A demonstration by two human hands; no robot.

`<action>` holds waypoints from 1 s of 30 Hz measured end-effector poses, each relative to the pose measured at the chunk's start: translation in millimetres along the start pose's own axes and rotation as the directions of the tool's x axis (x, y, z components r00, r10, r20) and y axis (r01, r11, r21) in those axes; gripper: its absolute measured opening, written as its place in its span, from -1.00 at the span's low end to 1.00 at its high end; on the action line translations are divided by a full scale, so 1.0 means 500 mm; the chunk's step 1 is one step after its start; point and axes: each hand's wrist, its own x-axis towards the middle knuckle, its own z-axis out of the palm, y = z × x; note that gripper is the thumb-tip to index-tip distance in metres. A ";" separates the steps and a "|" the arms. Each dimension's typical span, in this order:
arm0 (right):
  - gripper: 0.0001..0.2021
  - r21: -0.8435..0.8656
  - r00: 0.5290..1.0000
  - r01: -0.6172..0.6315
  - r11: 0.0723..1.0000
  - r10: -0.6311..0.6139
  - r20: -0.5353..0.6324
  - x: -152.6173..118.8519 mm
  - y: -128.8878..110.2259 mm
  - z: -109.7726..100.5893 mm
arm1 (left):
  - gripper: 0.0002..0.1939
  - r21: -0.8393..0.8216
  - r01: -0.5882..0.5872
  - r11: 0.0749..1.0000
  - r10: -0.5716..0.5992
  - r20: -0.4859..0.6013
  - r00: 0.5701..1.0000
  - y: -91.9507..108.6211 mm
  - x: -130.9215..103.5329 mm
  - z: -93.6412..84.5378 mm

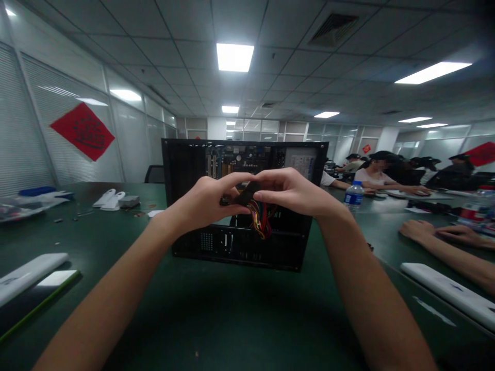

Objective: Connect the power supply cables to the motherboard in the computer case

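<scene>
A black computer case (240, 249) stands on the table, its open side facing me. Inside it show a motherboard (242, 157) and a power supply (300, 159). In front of the opening, my left hand (209, 198) and my right hand (292, 190) meet around a dark piece (247, 193), both with fingers curled and thumbs pressed in. Several coloured power cables (261, 219), red, yellow and black, hang in a loop just below my fingers. The dark piece looks like part of this cable bundle; its exact shape is blurred and partly covered by my fingers.
On the left lie white devices (33, 273), a green-edged dark panel (42, 296), a small grey box (129, 202) and plastic bags (31, 206). A water bottle (353, 196), a white device (450, 291) and another person's hands (417, 231) are on the right.
</scene>
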 end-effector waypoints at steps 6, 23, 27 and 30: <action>-0.62 0.081 0.998 -0.054 0.995 0.052 0.023 0.011 0.025 0.005 | -0.34 0.091 -0.048 0.995 0.050 -0.022 0.998 -0.019 -0.005 0.010; -0.40 0.111 0.990 -0.110 0.988 0.099 0.100 0.013 0.023 0.022 | -0.31 0.543 -0.186 0.819 0.204 0.027 0.979 -0.041 -0.005 0.011; -0.38 0.130 0.984 -0.101 0.986 0.079 0.162 0.015 0.021 0.025 | -0.30 0.544 -0.199 0.815 0.211 0.042 0.977 -0.034 -0.002 0.011; -0.42 0.112 0.990 -0.084 0.990 0.070 0.122 0.016 0.020 0.023 | -0.31 0.529 -0.192 0.827 0.224 0.003 0.975 -0.027 -0.001 0.012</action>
